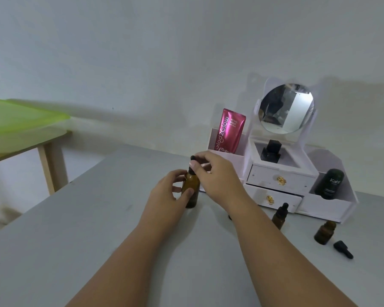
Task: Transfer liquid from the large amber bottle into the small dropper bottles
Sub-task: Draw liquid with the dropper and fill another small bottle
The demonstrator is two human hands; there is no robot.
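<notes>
The large amber bottle [192, 187] stands upright on the grey table [98, 218], near its middle. My left hand [171, 191] wraps around its body from the left. My right hand [217, 173] pinches the black dropper cap [192, 159] at its top. To the right stand two small amber dropper bottles: one [279, 217] with its black dropper cap on, partly behind my right forearm, and one [324, 232] uncapped. A loose black dropper cap [343, 249] lies on the table beside the uncapped bottle.
A white cosmetic organizer [279, 180] with drawers and a round mirror [285, 108] stands at the back right, holding a pink tube [228, 131], a black bottle [272, 151] and a dark green bottle [329, 183]. A wooden table with a green cover [20, 120] stands to the left.
</notes>
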